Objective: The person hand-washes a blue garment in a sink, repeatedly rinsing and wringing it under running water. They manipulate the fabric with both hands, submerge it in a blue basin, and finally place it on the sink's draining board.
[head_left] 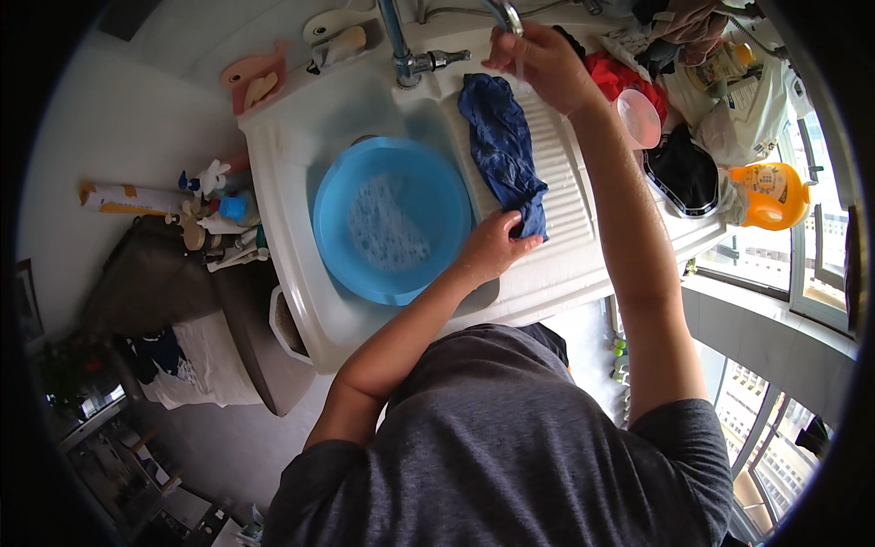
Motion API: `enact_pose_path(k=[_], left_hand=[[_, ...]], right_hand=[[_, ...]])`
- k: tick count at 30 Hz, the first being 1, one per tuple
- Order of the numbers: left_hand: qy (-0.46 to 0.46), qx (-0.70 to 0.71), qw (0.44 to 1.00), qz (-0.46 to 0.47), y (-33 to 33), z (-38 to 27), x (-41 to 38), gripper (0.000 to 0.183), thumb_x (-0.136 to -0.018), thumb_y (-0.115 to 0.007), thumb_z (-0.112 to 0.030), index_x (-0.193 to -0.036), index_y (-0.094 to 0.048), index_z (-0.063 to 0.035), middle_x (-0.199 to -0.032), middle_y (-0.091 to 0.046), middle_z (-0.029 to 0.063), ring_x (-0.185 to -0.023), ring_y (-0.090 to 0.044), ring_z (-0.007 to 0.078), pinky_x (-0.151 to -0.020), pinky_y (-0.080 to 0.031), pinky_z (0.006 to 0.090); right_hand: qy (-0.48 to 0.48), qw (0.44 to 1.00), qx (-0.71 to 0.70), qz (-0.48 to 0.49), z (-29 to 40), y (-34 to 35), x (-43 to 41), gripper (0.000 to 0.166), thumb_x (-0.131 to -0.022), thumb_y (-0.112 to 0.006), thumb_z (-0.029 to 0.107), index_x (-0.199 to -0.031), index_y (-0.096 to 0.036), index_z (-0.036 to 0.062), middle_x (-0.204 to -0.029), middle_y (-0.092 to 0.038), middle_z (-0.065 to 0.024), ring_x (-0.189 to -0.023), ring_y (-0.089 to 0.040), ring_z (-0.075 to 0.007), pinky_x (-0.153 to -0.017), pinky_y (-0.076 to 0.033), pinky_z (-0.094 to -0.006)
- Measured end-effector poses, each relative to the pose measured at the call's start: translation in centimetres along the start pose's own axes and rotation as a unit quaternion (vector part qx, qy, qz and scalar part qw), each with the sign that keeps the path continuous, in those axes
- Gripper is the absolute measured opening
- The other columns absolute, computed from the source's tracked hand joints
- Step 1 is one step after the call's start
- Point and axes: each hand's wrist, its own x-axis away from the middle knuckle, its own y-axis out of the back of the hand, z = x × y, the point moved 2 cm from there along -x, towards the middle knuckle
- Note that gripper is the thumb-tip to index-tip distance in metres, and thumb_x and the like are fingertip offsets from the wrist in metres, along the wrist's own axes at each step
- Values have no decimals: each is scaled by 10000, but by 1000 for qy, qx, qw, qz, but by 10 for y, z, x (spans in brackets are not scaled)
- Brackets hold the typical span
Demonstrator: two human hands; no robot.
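A wet navy blue cloth lies lengthwise on the ribbed washboard of a white laundry sink. My left hand grips its near end between thumb and fingers. Up at the back, my right hand is under the chrome faucet spout, with a thin stream of water running by its fingers. Nothing shows in that hand, and its fingers look spread. To the left, a round blue basin sits in the sink bowl with sudsy water in it.
A second chrome tap rises behind the basin. Soap bars rest in a pink whale-shaped dish and a white dish. On the right are a pink cup, black garment, orange detergent jug and red cloth.
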Motion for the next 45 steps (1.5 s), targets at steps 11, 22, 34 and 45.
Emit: enact_pose_path(k=[11, 22, 34, 45], left_hand=[[-137, -232, 959, -91, 51, 11, 49, 304, -852, -840, -220, -888, -655, 19, -1258, -594, 198, -1197, -603, 391, -964, -521, 459], [-251, -337, 901, -112, -2, 16, 8, 908, -744, -876, -457, -1454, -468, -67, -1544, -432, 239, -1453, -346, 479, -1178, -319, 620], [-196, -383, 899, -78, -5, 33, -13, 1086, -778, -713, -707, -1485, -461, 78, -1593, -372, 231, -1495, -301, 430, -1248, -249, 524], [-213, -429, 877, -44, -33, 26, 9, 1220, -711, -675, -804, -1528, -425, 67, -1644, -307, 247, -1535, -250, 411, -1263, -218, 482]], right_hand=[[55, 786, 604, -117, -129, -33, 48, 573, -799, -801, 463, -1309, -671, 235, -1392, -583, -148, -1296, -535, -388, -1020, -494, -497], [-91, 810, 570, -105, -85, -23, 44, 385, -932, -677, 482, -1098, -707, 136, -991, -720, -155, -901, -706, -386, -754, -549, -501], [-10, 776, 625, -81, -124, -62, 78, 211, -826, -742, 343, -900, -696, 150, -735, -669, -87, -719, -652, -315, -744, -469, -444], [46, 729, 682, -41, -132, -49, 63, 236, -827, -741, 349, -925, -728, 135, -851, -719, -122, -812, -682, -353, -799, -502, -494]])
